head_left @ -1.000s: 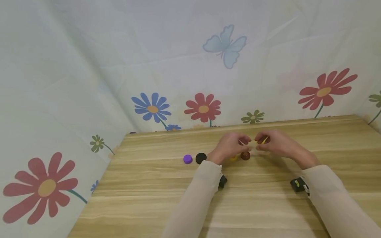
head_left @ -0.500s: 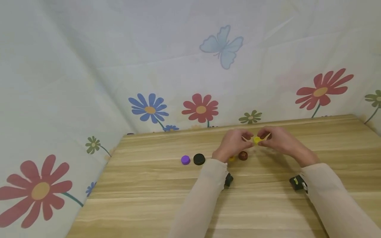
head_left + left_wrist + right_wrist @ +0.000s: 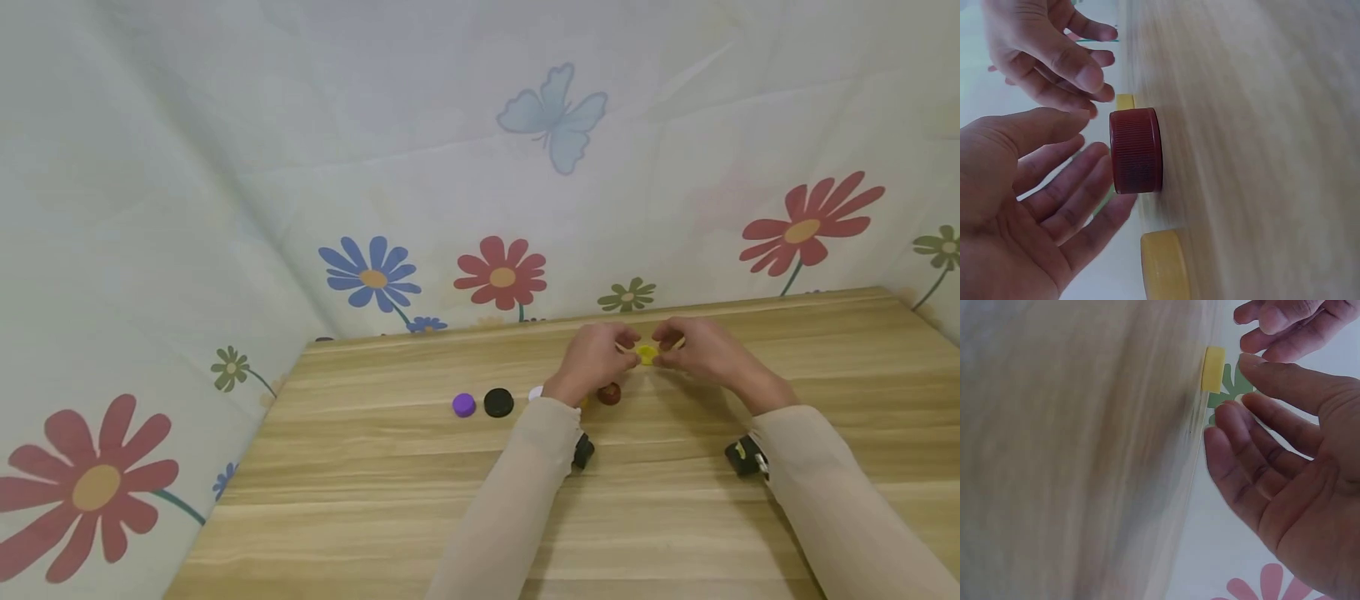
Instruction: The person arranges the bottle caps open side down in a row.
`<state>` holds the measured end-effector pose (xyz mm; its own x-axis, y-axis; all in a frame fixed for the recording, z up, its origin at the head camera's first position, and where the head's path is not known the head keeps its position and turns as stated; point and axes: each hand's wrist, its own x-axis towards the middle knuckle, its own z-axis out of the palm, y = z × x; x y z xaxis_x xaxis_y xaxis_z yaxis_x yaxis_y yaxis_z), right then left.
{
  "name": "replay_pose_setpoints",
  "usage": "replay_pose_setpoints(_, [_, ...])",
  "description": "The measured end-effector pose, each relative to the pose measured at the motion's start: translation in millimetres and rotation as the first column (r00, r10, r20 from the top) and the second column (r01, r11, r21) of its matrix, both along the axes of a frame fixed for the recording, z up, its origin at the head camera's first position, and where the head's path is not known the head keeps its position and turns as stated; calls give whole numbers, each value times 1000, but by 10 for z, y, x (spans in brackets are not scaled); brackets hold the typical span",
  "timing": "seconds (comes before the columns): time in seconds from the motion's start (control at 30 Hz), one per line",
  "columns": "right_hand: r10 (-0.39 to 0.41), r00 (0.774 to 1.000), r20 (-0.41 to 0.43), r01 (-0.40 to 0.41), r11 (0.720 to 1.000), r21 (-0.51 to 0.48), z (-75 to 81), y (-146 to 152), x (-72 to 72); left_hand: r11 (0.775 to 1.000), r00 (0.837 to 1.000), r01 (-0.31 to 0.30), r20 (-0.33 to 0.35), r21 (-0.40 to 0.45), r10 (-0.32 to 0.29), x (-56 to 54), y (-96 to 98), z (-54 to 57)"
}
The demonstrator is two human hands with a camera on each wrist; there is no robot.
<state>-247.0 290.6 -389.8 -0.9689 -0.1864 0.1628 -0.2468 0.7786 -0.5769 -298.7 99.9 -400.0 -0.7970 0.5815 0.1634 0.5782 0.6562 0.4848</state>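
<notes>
A yellow bottle cap [image 3: 647,356] sits on the wooden table [image 3: 390,500] between my two hands. My left hand [image 3: 596,358] is just left of it, fingers relaxed and slightly bent, holding nothing. On the other side my right hand [image 3: 701,354] has its thumb and fingers spread, and the right wrist view shows them apart from the yellow cap [image 3: 1213,370]. A ribbed dark red cap [image 3: 1137,151] stands near the left fingertips and partly hides the yellow cap in the left wrist view. Beside the red one is an orange-yellow cap [image 3: 1165,265].
To the left, a purple cap [image 3: 463,405], a black cap [image 3: 498,402] and a white cap [image 3: 535,392], partly covered by the left wrist, form a rough row. Behind the table's far edge hangs a flower-printed cloth [image 3: 420,108]. Dark wrist cameras [image 3: 742,456] are worn under both forearms.
The yellow cap, earlier in my right fingers and then tilted between both hands, now lies flat on the table. Both hands have let go of it. The white cap has come into sight.
</notes>
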Motion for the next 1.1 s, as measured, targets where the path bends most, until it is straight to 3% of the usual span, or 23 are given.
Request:
replay_pose_setpoints(0.23, [31, 999, 10, -31, 1000, 4, -33, 0, -52, 999, 998, 17, 60, -36, -15, 3, 23, -8])
replay_pose_setpoints(0.8, [56, 996, 68, -58, 998, 24, -78, -9, -48, 998, 974, 36, 222, 42, -44, 104, -3, -5])
replay_pose_setpoints(1.1, [95, 995, 10, -95, 996, -1, -85, 4, -29, 998, 985, 60, 158, 35, -65, 81, -27, -12])
